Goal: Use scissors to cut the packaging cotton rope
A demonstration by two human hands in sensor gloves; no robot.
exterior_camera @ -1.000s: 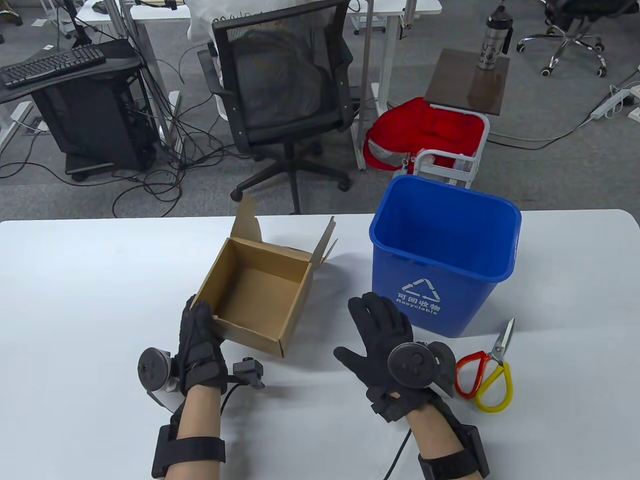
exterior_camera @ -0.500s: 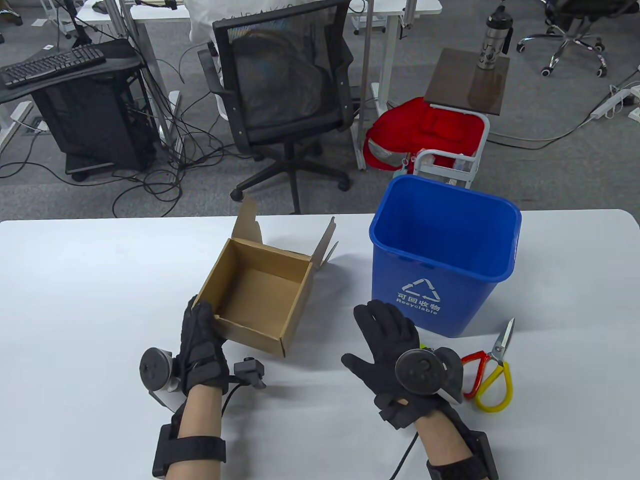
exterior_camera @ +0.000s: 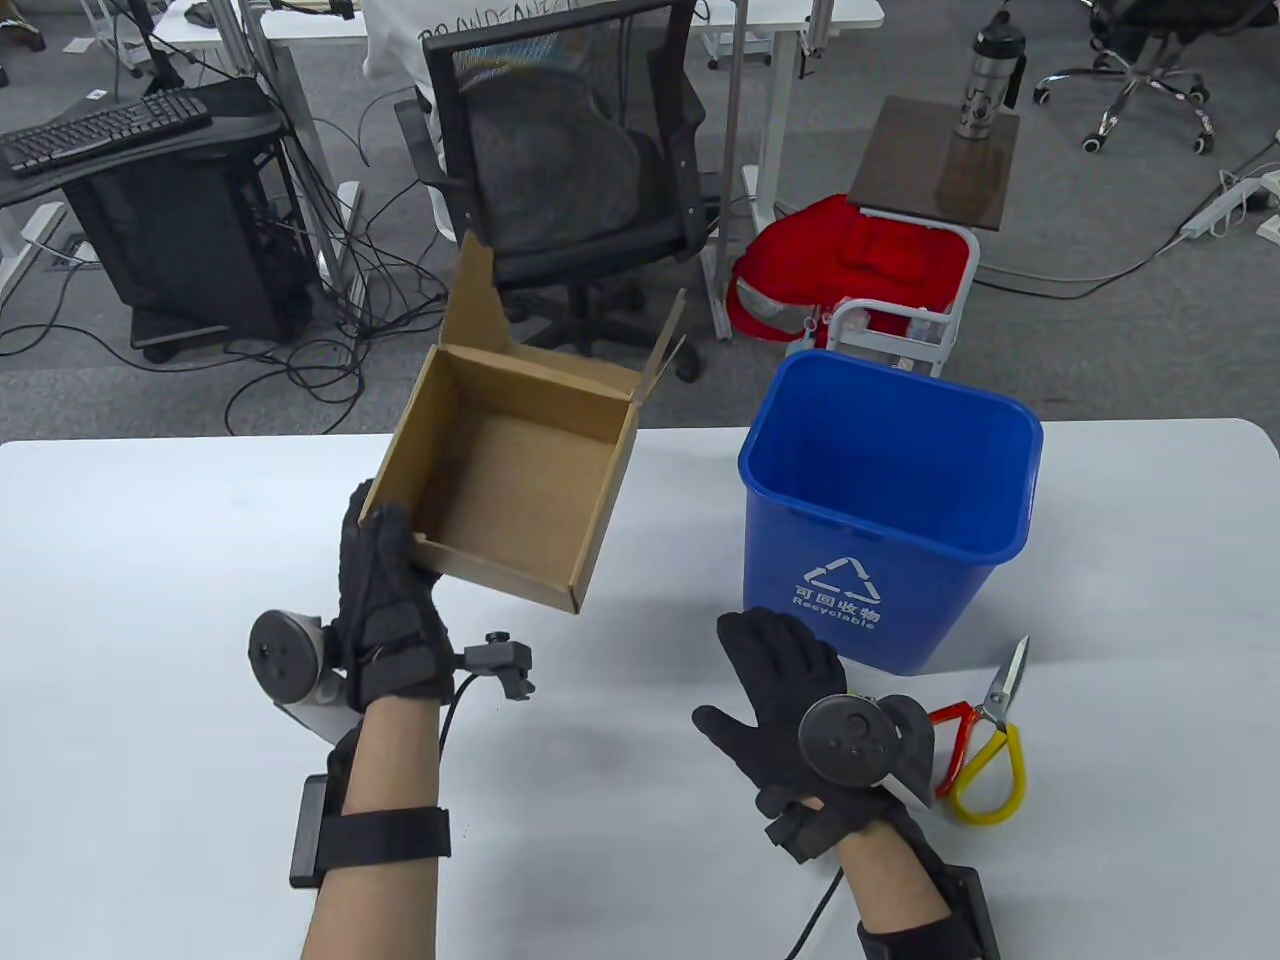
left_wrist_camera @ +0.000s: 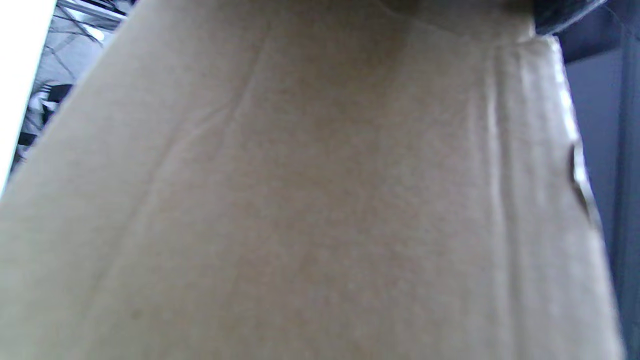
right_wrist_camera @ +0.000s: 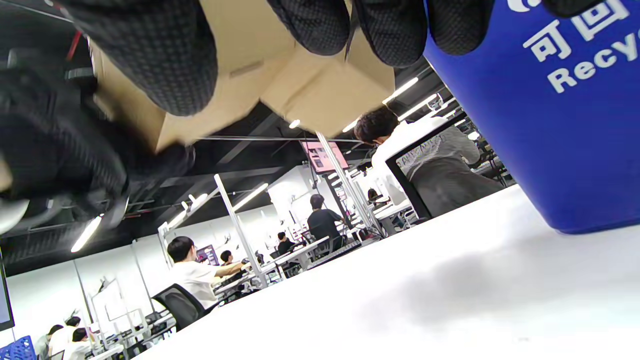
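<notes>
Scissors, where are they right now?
In the table view the scissors lie on the white table, on its right, just beside the open right hand and below the blue recycling bin.

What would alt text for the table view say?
A gloved left hand holds an empty open cardboard box lifted off a white table. The right hand hovers open beside a blue recycling bin, with red-and-yellow scissors lying nearby.

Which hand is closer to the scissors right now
Right. The right hand hovers open just to the left of the scissors, its tracker overlapping the red handle in the table view. The left hand is far across the table, gripping the lifted cardboard box.
</notes>
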